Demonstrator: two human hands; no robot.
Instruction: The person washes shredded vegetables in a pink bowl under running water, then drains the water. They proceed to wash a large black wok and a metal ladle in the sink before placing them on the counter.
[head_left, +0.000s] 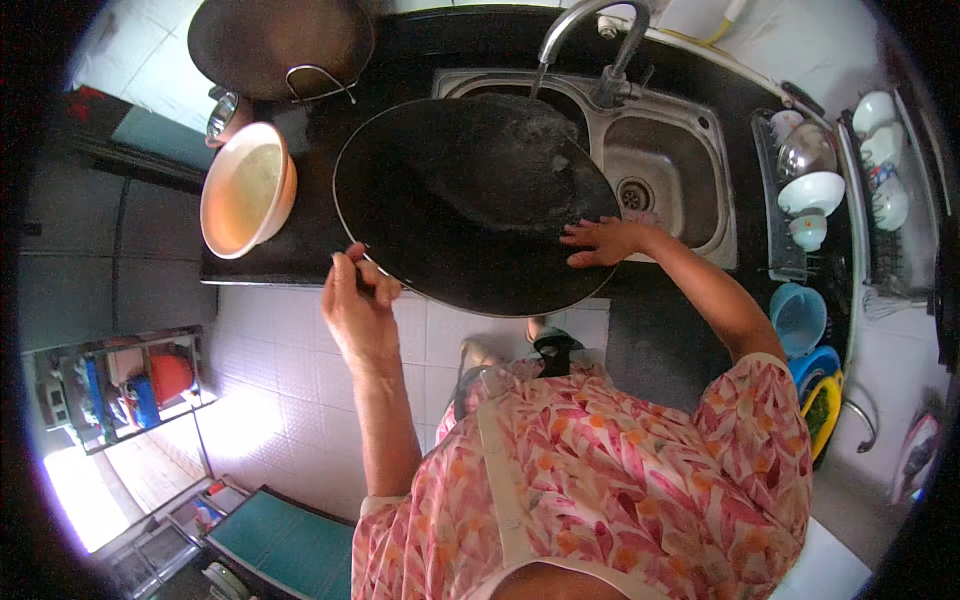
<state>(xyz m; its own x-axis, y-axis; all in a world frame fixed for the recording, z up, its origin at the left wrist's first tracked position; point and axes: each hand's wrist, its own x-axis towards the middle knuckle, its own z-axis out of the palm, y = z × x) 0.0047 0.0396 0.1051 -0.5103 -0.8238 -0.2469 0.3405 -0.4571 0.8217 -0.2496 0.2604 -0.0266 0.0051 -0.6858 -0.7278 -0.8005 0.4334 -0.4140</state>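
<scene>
A large black wok (465, 202) lies tilted over the left basin of a steel double sink, its rim reaching past the counter's front edge. My left hand (364, 289) grips the wok's handle at the lower left rim. Against the inner wall at the wok's right side rests my right hand (600, 241), palm down with fingers spread. Something pinkish shows just behind its wrist, too unclear to name. Water runs from the curved metal faucet (592, 37) into the wok's far part, where the surface looks wet and rippled.
A white bowl of cloudy yellowish liquid (251, 191) stands left on the black counter (315, 142), near a metal cup (225, 118) and a big round dark pan or lid (277, 45). Right of the sink's right basin (660, 172) are a dish rack with bowls (811, 193) and blue plastic baskets (799, 319).
</scene>
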